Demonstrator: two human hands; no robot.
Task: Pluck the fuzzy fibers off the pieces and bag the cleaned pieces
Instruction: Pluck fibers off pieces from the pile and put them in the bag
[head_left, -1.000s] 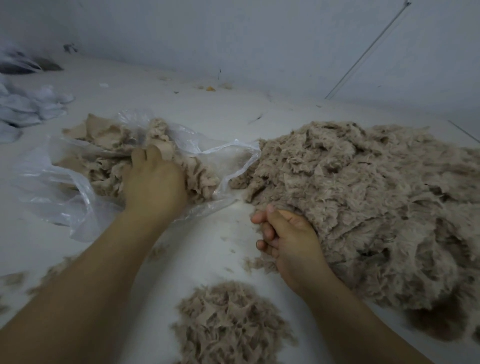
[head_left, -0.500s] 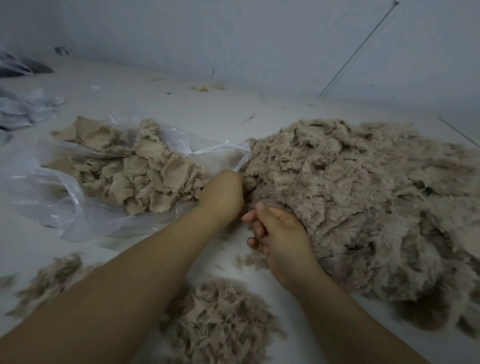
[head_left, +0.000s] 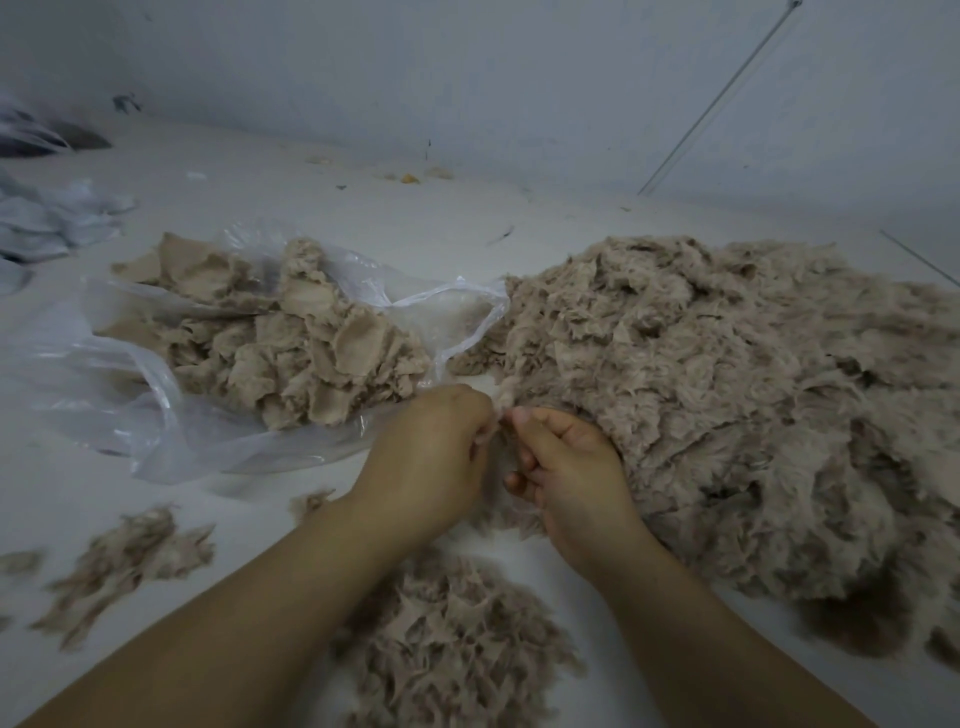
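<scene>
A big heap of fuzzy tan pieces (head_left: 727, 395) covers the right half of the white table. A clear plastic bag (head_left: 130, 405) lies open at the left, with smoother cleaned pieces (head_left: 311, 343) piled in its mouth. My left hand (head_left: 431, 457) and my right hand (head_left: 571, 467) meet at the heap's near left edge. Both pinch one small fuzzy piece (head_left: 503, 401) that pokes up between their fingertips. Most of that piece is hidden by my fingers.
A mound of plucked fibers (head_left: 457, 639) lies close to me between my forearms. More loose tufts (head_left: 130, 556) are scattered at the lower left. Crumpled pale plastic bags (head_left: 47, 218) sit at the far left. A grey wall rises behind the table.
My left hand left the bag, swung right to the heap's edge and joined my right hand. Both now pinch a small piece between them.
</scene>
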